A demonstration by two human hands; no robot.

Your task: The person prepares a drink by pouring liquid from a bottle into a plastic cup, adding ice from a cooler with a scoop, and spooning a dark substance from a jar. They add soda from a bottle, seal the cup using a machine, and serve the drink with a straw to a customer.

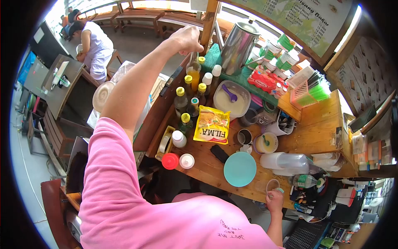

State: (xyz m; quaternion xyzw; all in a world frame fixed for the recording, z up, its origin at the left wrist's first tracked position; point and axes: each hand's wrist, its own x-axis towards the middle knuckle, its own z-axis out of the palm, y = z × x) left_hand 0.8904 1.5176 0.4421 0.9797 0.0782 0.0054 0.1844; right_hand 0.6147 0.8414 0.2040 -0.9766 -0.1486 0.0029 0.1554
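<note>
My left hand (186, 39) is stretched far out over the wooden counter (315, 133) and is closed on the top of a glass bottle of orange liquid (193, 71), which stands upright at the back of a cluster of yellow-capped bottles (182, 97). At the counter's near edge, my right hand (274, 202) is closed on a small clear plastic cup (271, 185). A teal round lid (239, 169) lies just left of that cup.
A yellow FILMA pouch (212, 124), a white tub with a purple spoon (231, 99), a steel kettle (239, 45), metal cups (244, 136) and red- and white-capped bottles (170, 161) crowd the counter. A person in white (96, 45) sits at benches far left.
</note>
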